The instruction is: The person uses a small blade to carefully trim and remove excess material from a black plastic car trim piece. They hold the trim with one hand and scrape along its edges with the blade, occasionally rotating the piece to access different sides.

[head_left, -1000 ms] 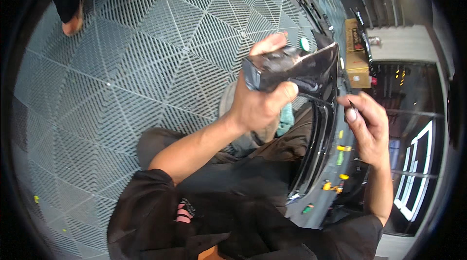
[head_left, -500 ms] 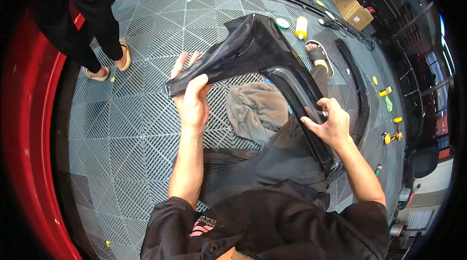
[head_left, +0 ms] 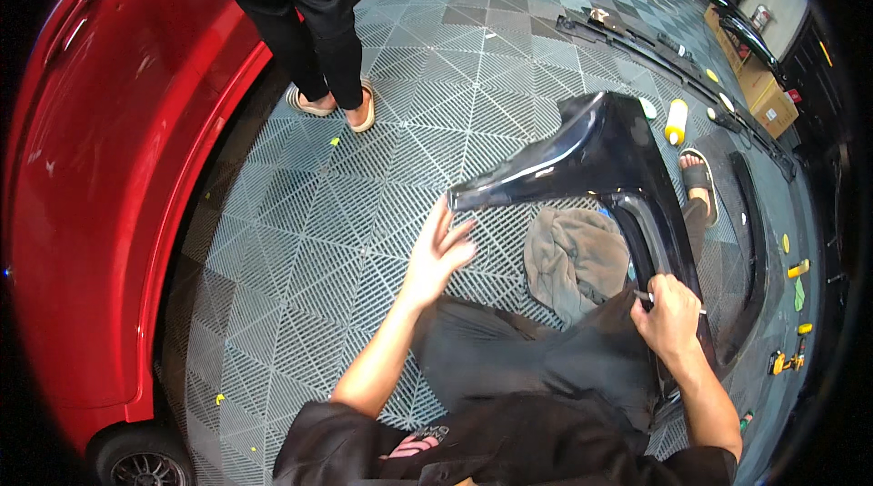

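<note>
A glossy black car fender (head_left: 582,159) leans over my right leg, its narrow end pointing left. My left hand (head_left: 438,254) is open, fingers spread, just below that narrow end; I cannot tell whether a fingertip touches it. Closed in a fist, my right hand (head_left: 671,315) lies against the fender's lower leg and grips a thin pen-like tool, whose ends stick out on both sides. Its exact kind is hidden by my fingers. A crumpled grey-brown cloth (head_left: 573,259) lies on the floor inside the fender's curve.
A red car (head_left: 109,168) stands along the left. Another person (head_left: 318,22) stands beside it. Toward the right are a white-and-yellow bottle (head_left: 676,122), my sandalled foot (head_left: 697,179), long black trim strips (head_left: 637,50), a cardboard box (head_left: 766,102) and a yellow power drill (head_left: 784,361).
My left hand has let go of the fender's narrow end and dropped below it. My right hand has gone from a looser hold to a fist. The view has swung left.
</note>
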A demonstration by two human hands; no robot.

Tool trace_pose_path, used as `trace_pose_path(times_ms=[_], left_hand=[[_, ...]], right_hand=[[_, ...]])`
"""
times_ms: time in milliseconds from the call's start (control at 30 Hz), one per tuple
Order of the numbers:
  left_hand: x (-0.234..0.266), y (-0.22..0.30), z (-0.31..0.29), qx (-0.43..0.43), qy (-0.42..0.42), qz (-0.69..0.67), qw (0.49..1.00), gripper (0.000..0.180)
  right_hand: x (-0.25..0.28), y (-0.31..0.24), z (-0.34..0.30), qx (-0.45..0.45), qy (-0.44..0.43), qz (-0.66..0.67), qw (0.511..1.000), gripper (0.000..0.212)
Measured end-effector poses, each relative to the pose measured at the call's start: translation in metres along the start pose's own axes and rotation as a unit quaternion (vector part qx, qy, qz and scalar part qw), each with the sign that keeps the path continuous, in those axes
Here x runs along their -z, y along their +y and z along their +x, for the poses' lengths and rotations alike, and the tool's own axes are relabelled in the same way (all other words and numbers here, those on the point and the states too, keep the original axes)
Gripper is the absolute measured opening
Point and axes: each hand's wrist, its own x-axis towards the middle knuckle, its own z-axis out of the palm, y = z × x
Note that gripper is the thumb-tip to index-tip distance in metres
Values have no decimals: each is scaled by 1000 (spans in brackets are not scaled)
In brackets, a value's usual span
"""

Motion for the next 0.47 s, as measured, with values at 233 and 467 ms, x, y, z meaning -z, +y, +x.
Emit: trace_pose_path(times_ms=[233,467], left_hand=[[125,-40,-306,268,77,706,651,101],[154,-57,-339,236,-18,736,634,104]], right_hand=[[15,-8,5,-8,-36,-29,999,32],[57,-14,6,-23,-102,-63,993,34]])
